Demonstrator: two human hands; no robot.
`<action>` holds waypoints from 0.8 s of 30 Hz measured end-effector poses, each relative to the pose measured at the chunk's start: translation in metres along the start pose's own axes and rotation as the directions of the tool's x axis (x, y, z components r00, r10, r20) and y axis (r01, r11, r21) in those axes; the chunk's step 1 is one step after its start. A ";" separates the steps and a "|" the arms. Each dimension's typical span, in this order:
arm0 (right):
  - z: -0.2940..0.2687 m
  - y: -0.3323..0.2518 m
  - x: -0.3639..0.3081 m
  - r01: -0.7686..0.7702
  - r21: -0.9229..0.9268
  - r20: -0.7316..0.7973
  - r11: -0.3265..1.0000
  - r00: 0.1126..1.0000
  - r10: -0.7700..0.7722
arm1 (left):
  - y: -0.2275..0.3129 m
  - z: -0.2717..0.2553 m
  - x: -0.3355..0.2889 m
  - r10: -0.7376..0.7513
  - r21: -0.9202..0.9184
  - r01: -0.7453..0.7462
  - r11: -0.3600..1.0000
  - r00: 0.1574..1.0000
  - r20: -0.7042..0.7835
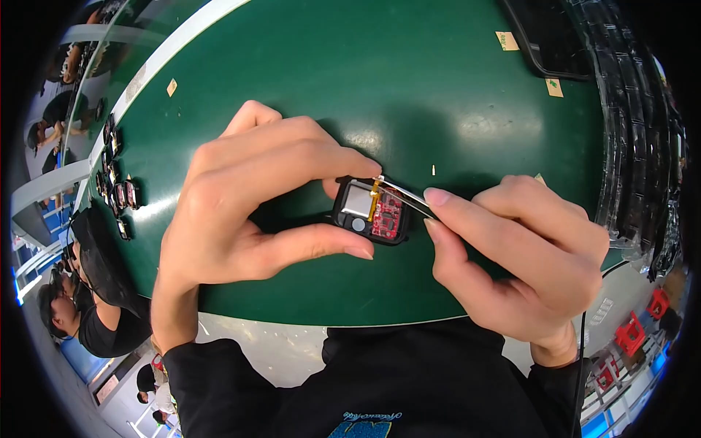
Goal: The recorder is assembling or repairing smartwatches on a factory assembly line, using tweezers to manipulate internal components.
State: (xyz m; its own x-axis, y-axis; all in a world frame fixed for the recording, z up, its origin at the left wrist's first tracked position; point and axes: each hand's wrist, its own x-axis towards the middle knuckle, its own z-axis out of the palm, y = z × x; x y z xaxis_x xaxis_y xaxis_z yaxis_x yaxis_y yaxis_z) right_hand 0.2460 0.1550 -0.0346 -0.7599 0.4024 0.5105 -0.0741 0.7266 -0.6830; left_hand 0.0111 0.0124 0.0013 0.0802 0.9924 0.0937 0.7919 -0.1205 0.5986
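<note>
Dark sleeves [365, 379] filled the bottom of the frame, closest to the lens, and both hands rose from them to meet over the middle of the green worktop [438, 87]. Between them sat a small black open casing [370, 212], showing a silvery square part and a red circuit board inside, with a thin orange strip running across it. The left hand [241, 212] was clamped on the casing, thumb below and forefinger over its top edge. The right hand [511, 255] was closed in a pinch on slim metal tweezers [405, 198]. Their long axis ran from the right fingertips up and leftward, the tip resting at the casing's upper edge beside the orange strip. So the casing lay just left of the right hand, directly at the tweezers' point, and the left hand was the nearer, touching it. More small dark casings [117, 186] sat in a row at the frame's left edge, well apart.
</note>
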 end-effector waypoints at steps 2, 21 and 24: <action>0.002 0.001 0.000 0.009 0.005 -0.003 1.000 1.000 -0.009 | 0.000 -0.001 0.000 0.016 0.004 -0.016 1.000 1.000 0.001; -0.005 -0.002 0.004 -0.126 0.098 0.118 0.987 0.986 0.114 | -0.013 -0.006 0.000 0.078 -0.079 -0.073 0.994 0.995 0.063; -0.003 0.000 0.001 -0.119 0.112 0.110 0.987 0.988 0.107 | -0.010 -0.007 0.001 0.059 -0.054 -0.056 0.997 0.996 0.071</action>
State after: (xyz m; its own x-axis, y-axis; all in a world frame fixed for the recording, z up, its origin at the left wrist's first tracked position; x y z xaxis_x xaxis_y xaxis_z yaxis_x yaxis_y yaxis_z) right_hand 0.2469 0.1569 -0.0326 -0.8297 0.4140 0.3745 -0.0552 0.6066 -0.7931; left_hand -0.0007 0.0146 0.0007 0.1696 0.9828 0.0728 0.7523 -0.1769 0.6346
